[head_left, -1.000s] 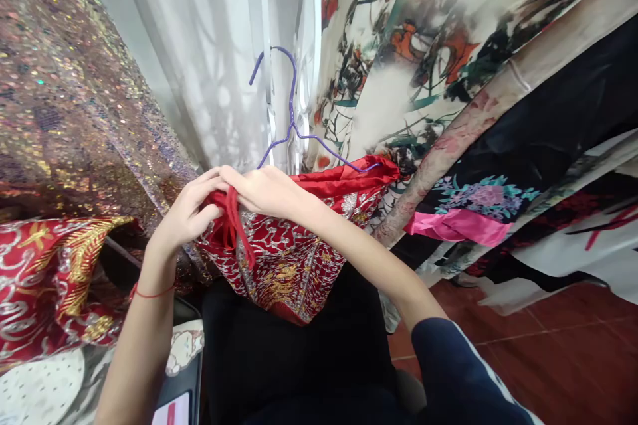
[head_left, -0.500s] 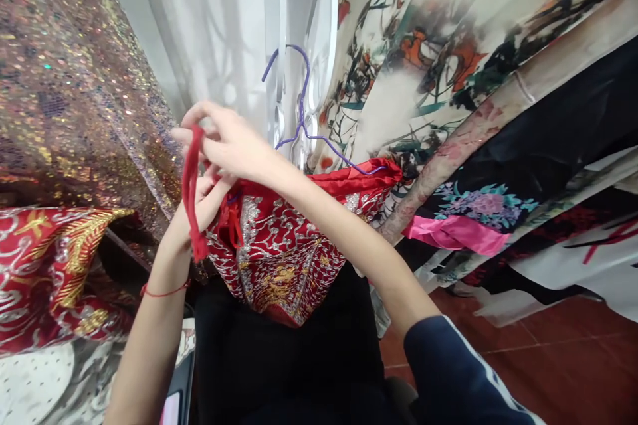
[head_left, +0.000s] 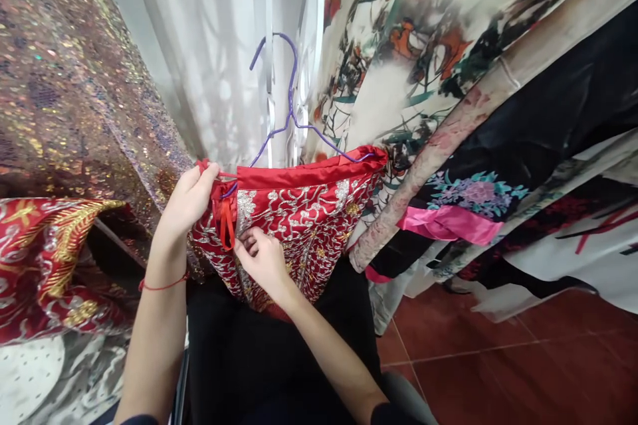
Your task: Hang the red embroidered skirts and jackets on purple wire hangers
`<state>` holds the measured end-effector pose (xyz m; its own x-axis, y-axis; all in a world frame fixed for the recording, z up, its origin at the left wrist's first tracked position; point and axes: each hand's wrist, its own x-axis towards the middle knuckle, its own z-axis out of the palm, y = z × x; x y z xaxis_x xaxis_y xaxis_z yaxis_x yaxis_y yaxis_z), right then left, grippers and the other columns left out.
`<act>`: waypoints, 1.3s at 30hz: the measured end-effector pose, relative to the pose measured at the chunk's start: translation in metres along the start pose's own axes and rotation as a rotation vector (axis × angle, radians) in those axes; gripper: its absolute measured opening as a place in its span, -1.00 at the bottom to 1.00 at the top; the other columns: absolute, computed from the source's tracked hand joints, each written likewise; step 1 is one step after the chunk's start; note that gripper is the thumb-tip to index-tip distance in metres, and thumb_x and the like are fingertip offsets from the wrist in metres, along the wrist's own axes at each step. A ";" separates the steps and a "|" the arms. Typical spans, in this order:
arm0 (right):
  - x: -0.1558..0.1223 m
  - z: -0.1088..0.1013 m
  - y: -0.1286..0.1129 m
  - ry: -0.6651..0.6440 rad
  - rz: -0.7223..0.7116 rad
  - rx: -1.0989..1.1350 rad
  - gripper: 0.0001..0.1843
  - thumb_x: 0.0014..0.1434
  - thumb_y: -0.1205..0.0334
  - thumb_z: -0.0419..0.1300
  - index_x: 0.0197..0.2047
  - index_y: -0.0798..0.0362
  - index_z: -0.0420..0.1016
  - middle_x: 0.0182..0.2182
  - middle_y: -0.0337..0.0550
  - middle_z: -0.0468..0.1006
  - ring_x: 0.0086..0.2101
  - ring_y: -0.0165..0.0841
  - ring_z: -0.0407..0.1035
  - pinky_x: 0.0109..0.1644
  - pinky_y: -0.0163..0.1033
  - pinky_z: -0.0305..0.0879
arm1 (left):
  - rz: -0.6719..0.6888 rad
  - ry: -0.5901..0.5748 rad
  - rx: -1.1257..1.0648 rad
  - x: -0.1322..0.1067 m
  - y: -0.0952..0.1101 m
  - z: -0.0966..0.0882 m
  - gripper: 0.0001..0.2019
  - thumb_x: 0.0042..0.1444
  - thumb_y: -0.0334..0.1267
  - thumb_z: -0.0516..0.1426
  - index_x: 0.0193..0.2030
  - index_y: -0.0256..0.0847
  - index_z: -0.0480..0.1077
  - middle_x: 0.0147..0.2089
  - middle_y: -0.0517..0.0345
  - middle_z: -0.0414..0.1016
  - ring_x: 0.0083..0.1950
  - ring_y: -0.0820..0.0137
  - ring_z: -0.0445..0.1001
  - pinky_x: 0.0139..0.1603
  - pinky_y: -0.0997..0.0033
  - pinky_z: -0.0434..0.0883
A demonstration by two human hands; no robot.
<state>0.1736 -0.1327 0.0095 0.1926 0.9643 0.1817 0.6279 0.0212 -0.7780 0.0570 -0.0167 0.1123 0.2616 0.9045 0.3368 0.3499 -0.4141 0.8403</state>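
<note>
A red skirt (head_left: 309,206) with silver and gold embroidery and a satin waistband hangs from a purple wire hanger (head_left: 292,113), over a black-clad lap. My left hand (head_left: 187,202) is closed at the waistband's left end, gripping a red cord (head_left: 228,174) that stretches from the band. Just below the waistband, my right hand (head_left: 262,259) has its fingers curled in a pinch against the skirt's front, near the overlap edge. Beside those fingertips dangles a red ribbon loop (head_left: 226,222). My palms hide what lies inside each grip.
Sequinned fabric (head_left: 90,73) hangs at left, above another red embroidered garment (head_left: 64,265). White curtain-like cloth (head_left: 199,46) is behind the hanger. Floral cream cloth (head_left: 389,93) and black garments (head_left: 558,99) crowd the right. Red floor tiles (head_left: 473,358) show at lower right.
My right hand has come down and right, from above my left hand to the skirt's front. The dangling red cord has been drawn up into my left hand. The waistband is more exposed.
</note>
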 end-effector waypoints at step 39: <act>0.002 0.076 0.030 -0.179 0.217 0.674 -0.64 0.31 0.18 0.04 -0.44 0.09 0.53 -0.52 -0.16 0.62 -0.54 -0.40 0.50 -0.42 -0.35 0.35 | 0.068 0.139 0.043 -0.006 -0.007 0.005 -0.64 0.25 0.01 0.00 -0.47 -0.17 0.19 -0.50 0.24 0.19 -0.43 0.42 0.20 -0.34 0.39 0.20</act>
<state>0.1358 -0.1098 -0.0593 0.0979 0.9924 -0.0747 -0.0222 -0.0729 -0.9971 0.0572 -0.0196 0.1022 0.1596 0.8786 0.4502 0.3744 -0.4758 0.7959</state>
